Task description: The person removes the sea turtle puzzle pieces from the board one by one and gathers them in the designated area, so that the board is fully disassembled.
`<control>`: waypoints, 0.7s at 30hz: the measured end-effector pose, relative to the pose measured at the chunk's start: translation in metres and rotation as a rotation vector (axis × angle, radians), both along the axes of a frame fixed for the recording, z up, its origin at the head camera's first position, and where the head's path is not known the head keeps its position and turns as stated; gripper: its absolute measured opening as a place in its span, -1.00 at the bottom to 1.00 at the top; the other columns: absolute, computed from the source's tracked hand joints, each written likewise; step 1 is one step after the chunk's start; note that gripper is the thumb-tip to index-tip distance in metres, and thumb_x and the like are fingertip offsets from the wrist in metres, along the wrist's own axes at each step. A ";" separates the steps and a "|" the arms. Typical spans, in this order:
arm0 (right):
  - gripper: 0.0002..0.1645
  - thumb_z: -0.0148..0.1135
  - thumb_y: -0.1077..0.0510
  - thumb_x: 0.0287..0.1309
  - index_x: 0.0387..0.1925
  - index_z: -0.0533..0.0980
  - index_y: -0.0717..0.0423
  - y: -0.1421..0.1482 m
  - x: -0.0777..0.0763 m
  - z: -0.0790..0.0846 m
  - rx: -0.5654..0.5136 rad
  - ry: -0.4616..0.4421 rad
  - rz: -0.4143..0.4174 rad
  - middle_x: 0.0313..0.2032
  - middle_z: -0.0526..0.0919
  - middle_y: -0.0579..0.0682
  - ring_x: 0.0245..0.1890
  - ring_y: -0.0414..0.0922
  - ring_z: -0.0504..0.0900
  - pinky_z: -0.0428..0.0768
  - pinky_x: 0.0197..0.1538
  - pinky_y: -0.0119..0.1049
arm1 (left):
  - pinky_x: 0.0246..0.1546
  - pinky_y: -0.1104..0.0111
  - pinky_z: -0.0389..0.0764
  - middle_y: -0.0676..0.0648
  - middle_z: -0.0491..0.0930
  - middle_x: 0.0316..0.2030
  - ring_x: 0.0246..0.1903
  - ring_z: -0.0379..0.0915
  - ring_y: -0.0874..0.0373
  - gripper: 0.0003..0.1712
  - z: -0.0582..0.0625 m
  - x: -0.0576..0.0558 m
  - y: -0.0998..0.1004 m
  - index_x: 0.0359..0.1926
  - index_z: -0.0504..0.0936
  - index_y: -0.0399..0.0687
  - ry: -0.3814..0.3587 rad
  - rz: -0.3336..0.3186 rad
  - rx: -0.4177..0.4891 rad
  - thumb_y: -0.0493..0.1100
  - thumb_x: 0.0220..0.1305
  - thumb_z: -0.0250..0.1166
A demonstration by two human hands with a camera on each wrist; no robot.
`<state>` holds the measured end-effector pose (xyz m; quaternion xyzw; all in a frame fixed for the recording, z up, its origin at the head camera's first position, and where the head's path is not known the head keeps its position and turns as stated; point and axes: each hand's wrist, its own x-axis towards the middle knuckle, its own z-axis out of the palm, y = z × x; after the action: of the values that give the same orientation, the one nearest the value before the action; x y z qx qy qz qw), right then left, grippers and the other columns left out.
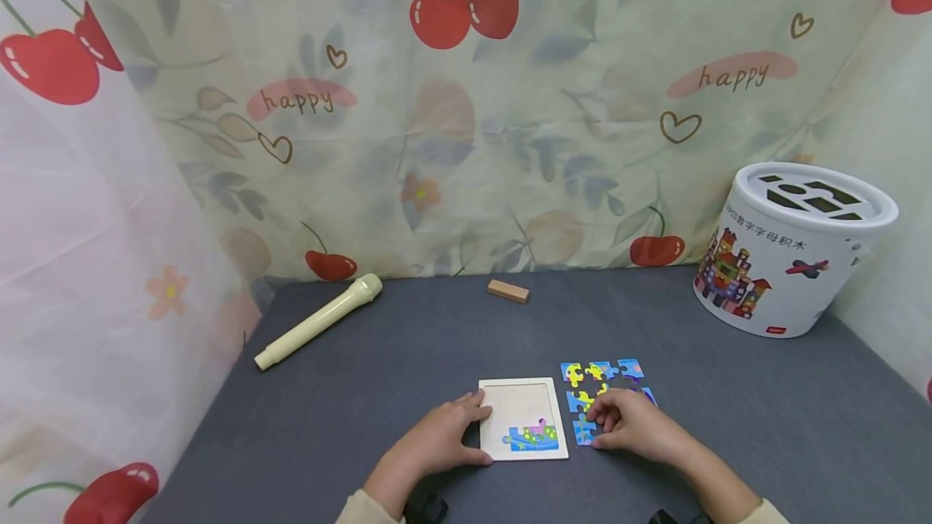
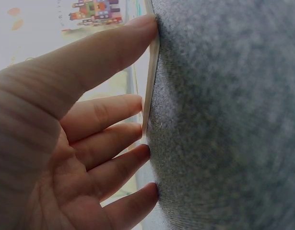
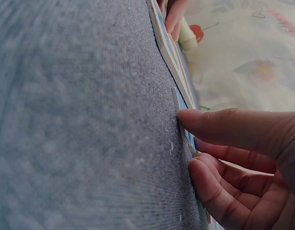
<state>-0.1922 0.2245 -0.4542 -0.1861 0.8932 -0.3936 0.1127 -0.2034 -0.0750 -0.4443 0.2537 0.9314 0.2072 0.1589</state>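
Note:
A square wooden puzzle tray (image 1: 515, 403) lies flat, with a few joined blue, green and pink pieces (image 1: 535, 437) in its lower right part. My left hand (image 1: 442, 437) rests at the tray's left side, thumb by the near corner and fingers extended. In the left wrist view the thumb and fingertips meet the tray's pale edge (image 2: 151, 81). Just right of the tray are loose jigsaw pieces (image 1: 574, 374) in blue and yellow, some hidden under my right hand (image 1: 641, 427). Its thumb and curled fingers pinch a blue puzzle piece (image 1: 583, 432) low on the table.
A cream stick with a rounded knob (image 1: 318, 322) lies at the back left. A small wooden block (image 1: 508, 291) sits near the back edge. At the right back stands a white bucket (image 1: 790, 265) with shaped holes in its lid. Patterned cloth (image 1: 480, 144) hangs behind the dark table.

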 end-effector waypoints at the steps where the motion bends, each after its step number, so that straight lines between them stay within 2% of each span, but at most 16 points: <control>1: -0.67 0.46 0.17 -0.15 -0.34 0.54 0.24 0.000 0.000 0.000 0.004 -0.003 -0.003 -0.48 0.51 -0.07 -0.53 -0.36 0.42 0.46 -0.47 -0.47 | 0.25 0.06 0.31 -0.12 0.28 0.33 0.32 0.21 -0.04 -0.25 0.000 0.000 0.000 0.19 0.48 -0.07 -0.002 0.000 0.002 0.07 -0.04 0.44; 13: -0.65 0.48 0.15 -0.19 -0.37 0.53 0.24 -0.005 -0.003 0.004 0.002 0.046 -0.010 -0.51 0.52 -0.07 -0.55 -0.38 0.42 0.45 -0.48 -0.47 | 0.25 0.05 0.30 -0.09 0.28 0.33 0.33 0.20 -0.02 -0.23 -0.002 0.000 0.000 0.19 0.49 -0.05 -0.003 0.009 -0.005 0.10 -0.07 0.45; 21: -0.68 0.48 0.17 -0.18 -0.35 0.56 0.21 -0.025 -0.012 0.008 0.028 0.046 0.019 -0.46 0.55 -0.06 -0.52 -0.33 0.44 0.47 -0.46 -0.47 | 0.24 0.04 0.30 -0.10 0.28 0.33 0.32 0.20 -0.04 -0.23 -0.004 0.000 0.000 0.19 0.49 -0.05 0.004 0.004 -0.005 0.09 -0.07 0.45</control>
<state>-0.2046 0.1991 -0.4466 -0.2020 0.8991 -0.3756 0.0985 -0.2036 -0.0750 -0.4482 0.2518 0.9327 0.2045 0.1574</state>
